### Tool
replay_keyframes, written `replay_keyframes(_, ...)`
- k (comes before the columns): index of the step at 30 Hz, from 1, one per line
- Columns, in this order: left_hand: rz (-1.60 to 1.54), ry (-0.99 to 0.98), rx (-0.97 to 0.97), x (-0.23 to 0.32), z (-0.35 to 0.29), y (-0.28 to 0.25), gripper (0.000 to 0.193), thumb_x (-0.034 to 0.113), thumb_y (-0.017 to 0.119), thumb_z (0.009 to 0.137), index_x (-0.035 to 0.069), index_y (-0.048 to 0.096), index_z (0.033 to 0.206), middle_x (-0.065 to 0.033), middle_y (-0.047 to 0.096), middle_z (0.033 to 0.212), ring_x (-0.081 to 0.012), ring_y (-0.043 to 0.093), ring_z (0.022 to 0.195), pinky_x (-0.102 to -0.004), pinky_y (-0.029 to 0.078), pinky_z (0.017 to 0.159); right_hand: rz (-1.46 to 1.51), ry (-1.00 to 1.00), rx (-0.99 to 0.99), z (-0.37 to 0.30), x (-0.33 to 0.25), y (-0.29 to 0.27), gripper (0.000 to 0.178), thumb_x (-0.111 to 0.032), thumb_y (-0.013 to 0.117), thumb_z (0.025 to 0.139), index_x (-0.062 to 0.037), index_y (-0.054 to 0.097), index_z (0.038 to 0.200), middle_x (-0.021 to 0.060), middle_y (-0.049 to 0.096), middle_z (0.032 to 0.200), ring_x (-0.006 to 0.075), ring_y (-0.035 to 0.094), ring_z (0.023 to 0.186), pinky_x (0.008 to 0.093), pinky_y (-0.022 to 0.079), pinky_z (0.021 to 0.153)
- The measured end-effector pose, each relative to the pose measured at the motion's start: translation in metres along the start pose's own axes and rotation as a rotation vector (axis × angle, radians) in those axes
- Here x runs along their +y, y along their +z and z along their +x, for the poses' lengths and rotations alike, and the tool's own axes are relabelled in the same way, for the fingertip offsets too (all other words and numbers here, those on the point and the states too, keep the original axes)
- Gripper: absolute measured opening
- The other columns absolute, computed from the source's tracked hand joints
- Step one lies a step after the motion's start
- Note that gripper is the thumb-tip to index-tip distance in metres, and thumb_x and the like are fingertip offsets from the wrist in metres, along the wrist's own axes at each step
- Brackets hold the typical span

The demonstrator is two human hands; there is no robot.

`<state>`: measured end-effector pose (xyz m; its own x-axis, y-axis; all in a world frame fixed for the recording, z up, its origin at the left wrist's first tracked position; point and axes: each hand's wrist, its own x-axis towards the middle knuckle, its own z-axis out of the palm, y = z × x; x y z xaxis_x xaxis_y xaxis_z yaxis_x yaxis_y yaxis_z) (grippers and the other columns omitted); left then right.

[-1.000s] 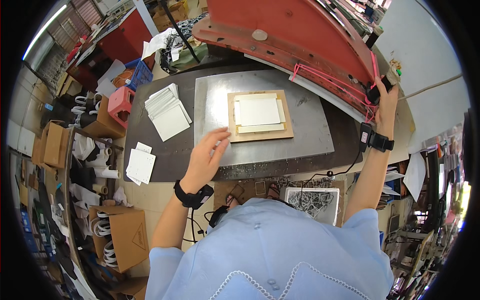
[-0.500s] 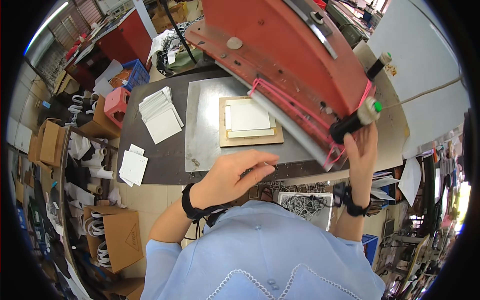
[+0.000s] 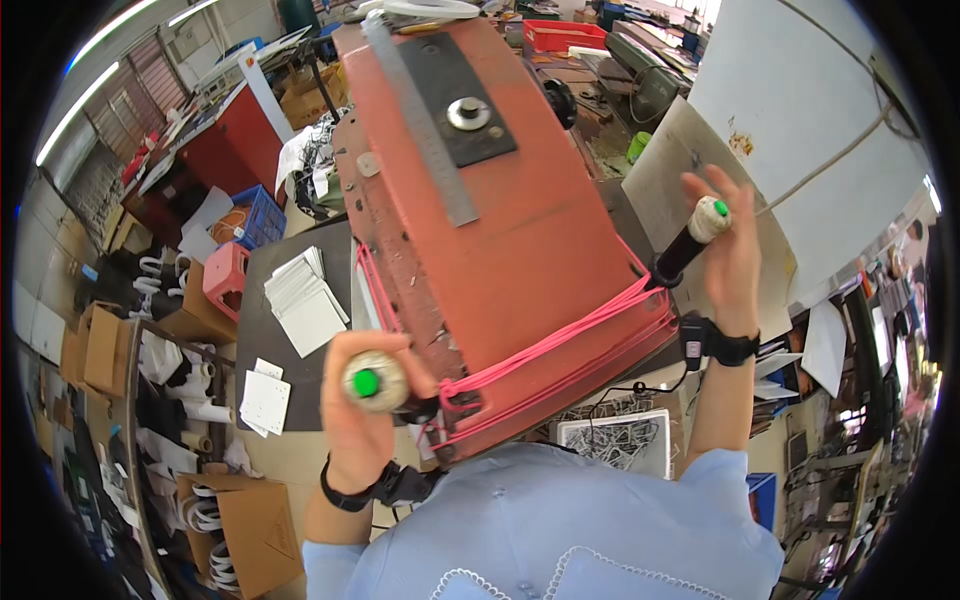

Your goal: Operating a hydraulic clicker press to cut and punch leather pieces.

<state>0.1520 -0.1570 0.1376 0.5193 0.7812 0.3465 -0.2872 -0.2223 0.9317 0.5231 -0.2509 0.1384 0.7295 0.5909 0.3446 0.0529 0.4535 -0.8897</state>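
The red swing arm of a press (image 3: 490, 260) spreads across the bench in front of me, pink cord (image 3: 560, 345) wound along its near edge. My left hand (image 3: 357, 445) is wrapped round the left handle (image 3: 376, 382), which has a pale wrapped grip and a green button on its end. Beside the right handle (image 3: 684, 250), black with the same pale top and green button, my right hand (image 3: 738, 270) has its fingers stretched out; contact is unclear. The arm hides the board and white sheets seen earlier. A stack of white cards (image 3: 305, 315) lies left of it.
Loose white cards (image 3: 265, 400) lie at the bench's left edge. A metal ruler (image 3: 425, 125) rests on the press arm. Near my body is a white tray (image 3: 663, 435) of metal pieces. A pink stool (image 3: 227, 280), blue crate (image 3: 265, 218) and cardboard box (image 3: 260, 535) stand to the left.
The press arm has swung leftward over the board and sheets. My left hand has gone from hovering free to gripping the left handle. My right hand's fingers have spread beside the right handle.
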Motion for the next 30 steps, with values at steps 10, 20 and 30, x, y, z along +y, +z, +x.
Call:
replay_keyframes(10,-0.100,-0.001,0.221,0.014,-0.004,-0.065,0.047,0.041,0.045,0.092,-0.002,0.050,0.112,-0.0086,0.053,0.070,-0.0166,0.053,0.066,-0.0293,0.043,0.066,0.155,-0.021,-0.063,-0.058,0.002,0.061,0.025,-0.016,0.051,0.090,0.0038,0.060,0.103,0.0109,0.061,0.075,0.0159,0.058,0.065,0.0263,0.047,0.062)
replay_keyframes(20,-0.129,-0.049,0.244,-0.015,-0.017,-0.082,0.044,0.044,0.050,0.089,0.001,0.053,0.098,-0.0092,0.055,0.068,-0.0183,0.054,0.063,-0.0319,0.045,0.066,0.133,0.015,-0.070,-0.073,0.022,0.061,0.019,-0.014,0.050,0.089,0.0026,0.060,0.093,0.0106,0.058,0.071,0.0155,0.055,0.060,0.0265,0.046,0.058)
replay_keyframes(30,-0.091,0.022,0.232,-0.005,-0.012,-0.066,0.055,0.054,0.034,0.097,0.002,0.050,0.097,-0.0074,0.049,0.068,-0.0183,0.049,0.062,-0.0324,0.040,0.065,0.103,-0.008,-0.087,-0.058,0.020,0.057,0.023,-0.017,0.050,0.088,0.0032,0.059,0.093,0.0108,0.057,0.069,0.0155,0.053,0.054,0.0263,0.045,0.053)
